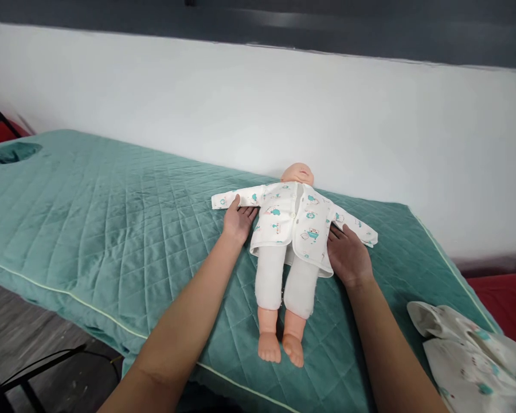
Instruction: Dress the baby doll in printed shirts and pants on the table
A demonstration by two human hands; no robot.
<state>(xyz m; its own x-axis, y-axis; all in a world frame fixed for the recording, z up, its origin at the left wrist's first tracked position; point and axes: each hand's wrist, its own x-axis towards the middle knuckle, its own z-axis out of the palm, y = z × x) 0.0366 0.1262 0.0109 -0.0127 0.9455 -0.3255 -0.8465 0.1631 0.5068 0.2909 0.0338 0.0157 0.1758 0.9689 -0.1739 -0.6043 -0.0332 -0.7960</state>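
A baby doll (298, 172) lies on its back on a green quilted bed cover (155, 229), head toward the wall and bare feet toward me. It wears a white printed baby jacket (275, 215), overlapped at the front, with both sleeves spread out sideways. My left hand (239, 221) rests palm up under the left sleeve, fingers stretched toward the jacket's side. On the other side my right hand (348, 252) is open below the right sleeve, its fingertips partly hidden at the jacket's edge. Neither hand visibly grips the cloth.
More white printed baby clothing (477, 355) lies bunched at the bed's lower right corner. A round face hole (12, 152) is at the far left of the bed. The white wall (258, 109) runs along the back. Red seats show at both sides.
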